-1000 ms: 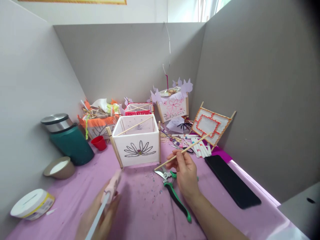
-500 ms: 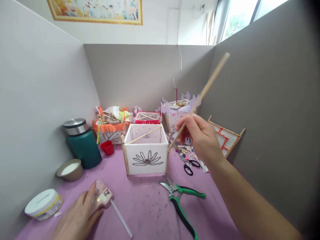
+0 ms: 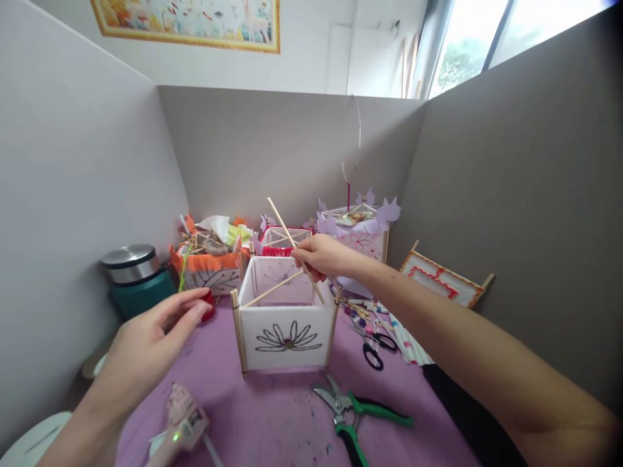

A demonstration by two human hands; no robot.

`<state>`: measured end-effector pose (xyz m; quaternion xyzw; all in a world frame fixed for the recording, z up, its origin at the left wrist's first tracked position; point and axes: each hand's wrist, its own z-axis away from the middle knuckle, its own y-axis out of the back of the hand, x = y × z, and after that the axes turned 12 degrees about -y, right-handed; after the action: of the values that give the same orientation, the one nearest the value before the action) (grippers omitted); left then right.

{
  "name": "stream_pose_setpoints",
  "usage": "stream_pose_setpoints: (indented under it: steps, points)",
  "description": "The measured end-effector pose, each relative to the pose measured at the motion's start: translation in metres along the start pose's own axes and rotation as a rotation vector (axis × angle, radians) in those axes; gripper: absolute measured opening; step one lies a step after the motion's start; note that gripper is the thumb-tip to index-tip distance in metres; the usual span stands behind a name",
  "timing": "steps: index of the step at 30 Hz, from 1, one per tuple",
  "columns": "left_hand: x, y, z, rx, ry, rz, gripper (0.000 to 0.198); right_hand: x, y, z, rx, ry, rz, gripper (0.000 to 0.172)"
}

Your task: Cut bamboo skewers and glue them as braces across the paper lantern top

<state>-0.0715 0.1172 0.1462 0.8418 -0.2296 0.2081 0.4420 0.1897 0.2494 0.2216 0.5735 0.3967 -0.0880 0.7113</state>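
Observation:
My right hand [image 3: 316,254] pinches a thin wooden stick [image 3: 281,217] over the white paper lantern box [image 3: 287,337]. The stick slants down, its lower end by the box's front right corner. Wooden posts stand at the box's corners, and a black line-drawn flower marks its front panel. Another stick [image 3: 273,290] lies diagonally across the open top. My left hand [image 3: 165,324] hovers left of the box, empty, thumb and fingers apart. Below it a pink hot glue gun [image 3: 183,421] with a lit green light rests on the purple tabletop.
Green-handled pruning shears [image 3: 348,408] lie in front of the box, black scissors [image 3: 372,340] to its right beside markers. Decorated boxes, one orange-fringed [image 3: 211,269] and one purple [image 3: 365,237], stand behind. A teal flask [image 3: 139,279] and red cup [image 3: 208,308] are at left. Grey partitions enclose the table.
My right hand has swung the stick leftward from the box's right side to over its top. My left hand has let go of the glue gun and risen toward the box.

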Motion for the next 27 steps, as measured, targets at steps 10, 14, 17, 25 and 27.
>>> stream_pose_setpoints:
  steps: [10, 14, 17, 25, 27]
  points:
    - [-0.021, -0.049, -0.093, -0.021, 0.165, 0.47, 0.047, 0.006, 0.0, -0.022, -0.168, -0.056, 0.14, 0.027]
    - [-0.03, -0.063, -0.11, -0.045, 0.195, 0.518, 0.051, 0.005, 0.001, -0.024, -0.249, -0.052, 0.15, 0.027]
    - [-0.036, -0.074, -0.118, -0.075, 0.223, 0.534, 0.049, 0.007, 0.0, -0.028, -0.312, -0.038, 0.142, 0.026]
    - [-0.032, -0.092, -0.13, -0.065, 0.239, 0.577, 0.047, 0.013, -0.005, -0.039, -0.367, -0.046, 0.171, 0.022]
    - [-0.028, -0.094, -0.132, -0.064, 0.23, 0.586, 0.043, 0.013, -0.007, -0.04, -0.372, -0.056, 0.189, 0.023]
